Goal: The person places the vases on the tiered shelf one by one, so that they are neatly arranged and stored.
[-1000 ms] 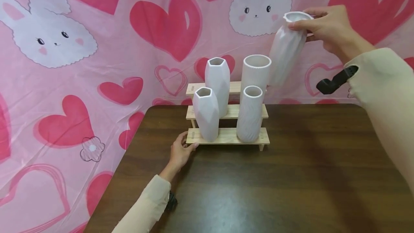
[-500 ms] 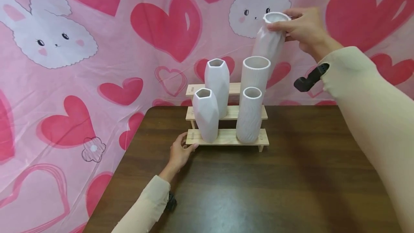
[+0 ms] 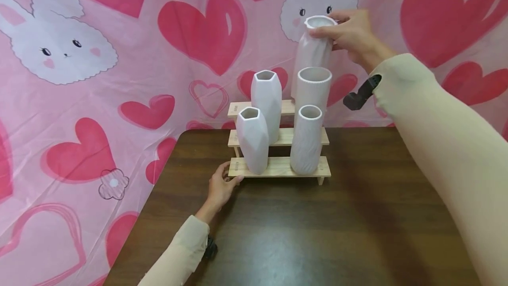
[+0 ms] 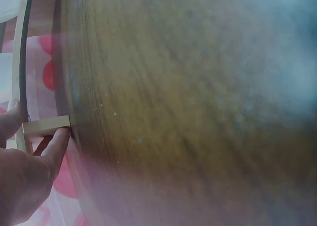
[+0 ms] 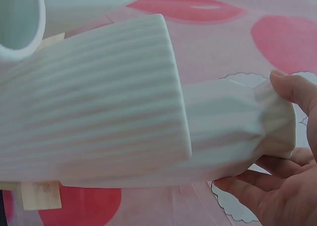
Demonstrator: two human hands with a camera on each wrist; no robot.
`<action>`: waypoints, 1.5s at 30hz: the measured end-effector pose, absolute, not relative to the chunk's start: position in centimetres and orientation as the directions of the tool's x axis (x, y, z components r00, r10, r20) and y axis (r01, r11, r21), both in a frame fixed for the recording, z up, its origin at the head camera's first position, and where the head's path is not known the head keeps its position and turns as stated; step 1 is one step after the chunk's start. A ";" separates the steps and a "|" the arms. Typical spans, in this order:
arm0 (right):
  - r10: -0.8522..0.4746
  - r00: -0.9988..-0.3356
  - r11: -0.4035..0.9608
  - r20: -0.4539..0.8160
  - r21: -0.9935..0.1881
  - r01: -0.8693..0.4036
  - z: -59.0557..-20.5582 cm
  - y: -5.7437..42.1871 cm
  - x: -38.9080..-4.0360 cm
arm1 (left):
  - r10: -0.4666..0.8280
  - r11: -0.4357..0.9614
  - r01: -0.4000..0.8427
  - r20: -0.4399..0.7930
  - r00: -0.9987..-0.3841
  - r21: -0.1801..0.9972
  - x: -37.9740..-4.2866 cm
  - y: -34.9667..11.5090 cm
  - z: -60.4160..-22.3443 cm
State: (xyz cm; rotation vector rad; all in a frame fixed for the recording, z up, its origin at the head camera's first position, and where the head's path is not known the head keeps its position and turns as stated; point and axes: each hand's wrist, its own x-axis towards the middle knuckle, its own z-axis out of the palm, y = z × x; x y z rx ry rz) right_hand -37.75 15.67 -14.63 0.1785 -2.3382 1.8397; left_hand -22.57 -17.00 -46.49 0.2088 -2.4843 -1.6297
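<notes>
In the head view my right hand [image 3: 355,34] grips the rim of a tall white twisted vase [image 3: 313,52] behind the ribbed white vase [image 3: 317,92]. The held vase's lower end is hidden there; the right wrist view shows thumb and fingers on opposite sides of its neck [image 5: 277,122]. My left hand [image 3: 221,186] holds the left end of the lowest step of a three-step wooden stand [image 3: 279,167]. In the left wrist view a finger touches the stand's leg [image 4: 47,126]. Two faceted vases [image 3: 267,96] and a smaller textured vase [image 3: 306,144] also stand on the steps.
The stand sits near the back edge of a dark wooden table [image 3: 270,228]. Close behind hangs a pink cloth [image 3: 158,69] printed with hearts and rabbits. The ribbed vase's rim stands directly in front of the held vase.
My right hand has carried the twisted vase leftward, from right of the stand to behind the ribbed vase, and it is now less tilted. My left hand stays on the stand.
</notes>
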 end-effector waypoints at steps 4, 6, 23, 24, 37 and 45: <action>-0.009 -0.984 0.247 0.179 -0.953 -0.176 -14.6 15.1 -37.9 | -0.209 0.390 -0.031 0.056 -0.976 0.920 -22.5 -16.9 -46.4; -0.022 -0.987 0.261 0.156 -0.952 -0.157 -14.4 14.7 -38.0 | -0.209 0.388 -0.030 0.057 -0.976 0.921 -22.5 -16.9 -46.3; -0.059 -0.998 0.328 0.030 -0.943 -0.048 -14.0 12.5 -38.3 | -0.214 0.387 -0.039 0.048 -0.976 0.921 -22.1 -16.9 -46.3; -0.060 -0.998 0.333 0.029 -0.942 -0.047 -14.0 12.5 -38.3 | -0.214 0.389 -0.039 0.049 -0.976 0.920 -22.1 -16.9 -46.2; -0.190 -0.982 0.406 0.011 -0.910 -0.089 -14.9 13.1 -39.1 | -0.222 0.380 -0.040 0.049 -0.974 0.924 -22.2 -16.9 -46.7; -0.217 -0.976 0.471 0.017 -0.874 -0.120 -14.7 13.4 -39.4 | -0.223 0.372 -0.037 0.051 -0.973 0.927 -22.4 -16.8 -46.6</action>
